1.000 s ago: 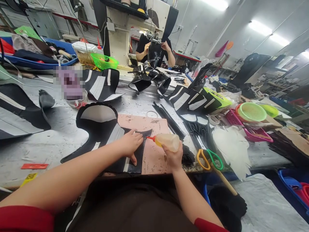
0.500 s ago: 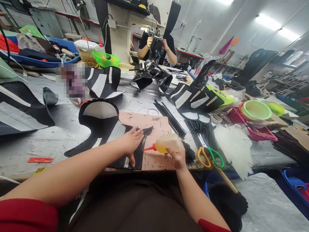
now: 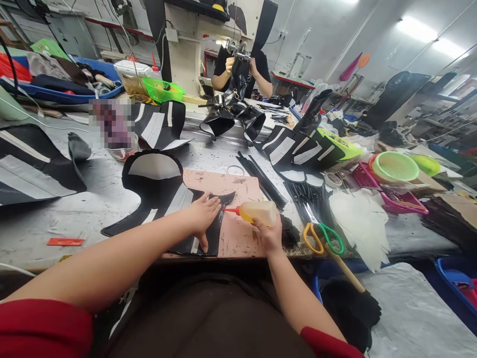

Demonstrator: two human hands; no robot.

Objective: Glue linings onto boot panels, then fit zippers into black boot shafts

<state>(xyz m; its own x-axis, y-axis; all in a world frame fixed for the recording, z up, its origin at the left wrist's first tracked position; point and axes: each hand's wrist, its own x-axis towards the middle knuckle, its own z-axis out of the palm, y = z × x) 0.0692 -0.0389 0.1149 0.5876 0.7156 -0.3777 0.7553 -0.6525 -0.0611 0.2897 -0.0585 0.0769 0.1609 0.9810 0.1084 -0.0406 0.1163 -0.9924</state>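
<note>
While the left hand (image 3: 204,216) presses, fingers spread, on a flat, black, leather-like piece with pale strips (image 3: 160,196), the right hand (image 3: 271,233) is wrapped around a translucent plastic squeeze bottle of yellow liquid (image 3: 259,212). Its thin red nozzle (image 3: 232,211) now points higher along the piece's right edge than half a second ago; whether it touches is unclear. The left forearm hides part of the piece, which lies partly on a scuffed pink board (image 3: 240,238).
</note>
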